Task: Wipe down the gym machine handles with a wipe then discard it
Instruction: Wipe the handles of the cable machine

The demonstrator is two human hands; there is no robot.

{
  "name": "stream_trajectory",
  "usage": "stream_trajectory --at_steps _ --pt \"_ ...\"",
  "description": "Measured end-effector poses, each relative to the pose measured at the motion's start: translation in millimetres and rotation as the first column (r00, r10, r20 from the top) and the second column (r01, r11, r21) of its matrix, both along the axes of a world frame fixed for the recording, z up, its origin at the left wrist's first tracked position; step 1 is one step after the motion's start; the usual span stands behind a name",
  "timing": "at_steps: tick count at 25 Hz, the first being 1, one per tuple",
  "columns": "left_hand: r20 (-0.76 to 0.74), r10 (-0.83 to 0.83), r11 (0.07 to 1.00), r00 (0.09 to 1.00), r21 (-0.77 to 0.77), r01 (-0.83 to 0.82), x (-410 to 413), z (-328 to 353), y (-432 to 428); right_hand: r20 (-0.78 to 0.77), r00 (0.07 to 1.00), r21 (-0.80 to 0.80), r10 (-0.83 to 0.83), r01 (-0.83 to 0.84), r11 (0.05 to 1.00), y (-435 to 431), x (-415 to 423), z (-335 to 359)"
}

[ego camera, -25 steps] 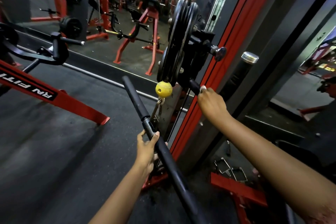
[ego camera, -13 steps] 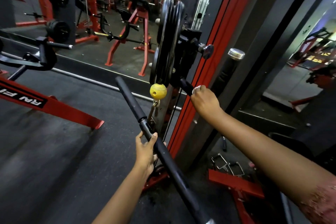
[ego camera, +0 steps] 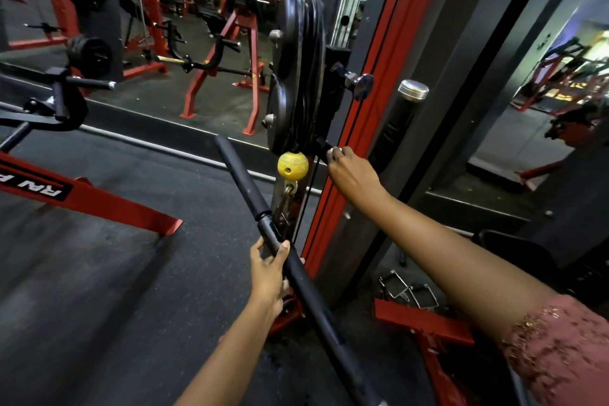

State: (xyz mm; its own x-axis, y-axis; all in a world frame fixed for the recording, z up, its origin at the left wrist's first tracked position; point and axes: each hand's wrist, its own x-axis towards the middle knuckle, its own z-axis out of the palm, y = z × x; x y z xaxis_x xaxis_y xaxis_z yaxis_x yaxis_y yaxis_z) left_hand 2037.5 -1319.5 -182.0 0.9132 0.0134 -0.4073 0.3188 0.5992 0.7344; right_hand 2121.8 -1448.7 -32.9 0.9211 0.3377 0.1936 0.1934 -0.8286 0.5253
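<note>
A long black cable bar runs diagonally from the centre down toward me, clipped under a yellow ball stopper. My left hand grips the bar near its middle joint. My right hand reaches to the short black handle on the pulley carriage and holds a white wipe against it; only a small bit of the wipe shows above my fingers. Black pulley discs sit just above.
The red and grey machine upright stands right of the handle, with a chrome-capped black peg beside it. Metal stirrup handles lie on the floor by a red base. A red frame crosses the left floor.
My right hand has stayed on the short handle with the wipe, shifting slightly along it. My left hand keeps its grip on the bar. The view has drifted a little.
</note>
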Motion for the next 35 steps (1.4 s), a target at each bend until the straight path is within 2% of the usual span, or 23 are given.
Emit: stream_trajectory --at_steps 2,4,9,12,13,15,16,17,19,21,23,26,32,34,35 --pt "0.000 -0.006 1.000 1.000 -0.004 0.006 -1.4 1.2 2.2 0.045 0.998 -0.064 0.045 -0.043 0.997 -5.4 -10.0 -5.5" --pt "-0.004 -0.009 1.000 1.000 -0.017 0.009 -1.4 0.0 3.5 0.041 0.996 -0.205 0.079 -0.069 0.976 -6.2 -21.0 -4.9" --pt "-0.004 -0.008 1.000 1.000 -0.030 0.008 -1.8 -1.4 4.4 0.067 0.987 -0.319 0.144 -0.116 0.941 -9.0 -13.6 -11.6" --pt "0.003 -0.004 1.000 1.000 -0.014 0.004 -3.3 -0.7 4.0 0.123 0.977 -0.311 0.174 -0.128 0.942 -10.9 -11.1 -14.1" --pt "-0.001 -0.002 1.000 1.000 -0.013 0.002 -2.5 -0.5 3.8 0.091 0.986 -0.302 0.142 -0.108 0.947 -10.3 -14.0 -13.1" --pt "-0.008 -0.003 1.000 1.000 -0.008 0.003 -0.5 -1.9 2.4 0.068 0.983 -0.259 0.170 -0.147 0.955 -18.2 -23.9 -14.7" --pt "-0.008 -0.002 1.000 1.000 -0.009 0.002 -0.3 -2.5 1.5 0.105 0.968 -0.255 0.227 -0.194 0.947 -23.9 -32.9 -12.5" --pt "-0.008 -0.002 1.000 1.000 -0.013 0.002 0.5 -2.7 0.8 0.136 0.961 -0.182 0.239 -0.213 0.960 -30.2 -41.2 -11.1" --pt "-0.006 -0.007 1.000 1.000 -0.014 0.007 2.5 -3.8 -1.1 0.347 0.898 0.030 0.270 -0.299 0.954 -41.2 -53.2 -2.3" --pt "0.001 -0.012 1.000 1.000 -0.009 0.012 4.4 -7.4 -2.8 0.556 0.805 0.318 0.207 -0.436 0.842 -46.5 -59.4 11.0" --pt "0.008 -0.022 1.000 1.000 -0.004 0.022 4.7 -7.4 -5.4 0.686 0.724 0.412 0.075 -0.470 0.781 -49.9 -59.7 24.6" --pt "0.008 -0.029 1.000 1.000 0.011 0.029 3.5 -4.6 -7.8 0.747 0.665 0.461 0.003 -0.521 0.718 -52.0 -49.3 20.8" --pt "0.002 -0.027 0.999 1.000 0.028 0.027 -3.0 3.6 -10.9 0.701 0.707 0.441 0.093 -0.533 0.722 -60.3 -46.5 -23.1" --pt "-0.004 -0.074 0.989 0.997 0.130 0.074 -3.9 3.7 -6.7 0.686 0.722 0.454 0.096 -0.527 0.719 -61.8 -47.2 -23.2" --pt "-0.002 -0.118 0.958 0.993 0.262 0.114 -5.4 4.5 -1.1 0.677 0.729 0.457 0.100 -0.524 0.719 -62.9 -47.2 -23.2"
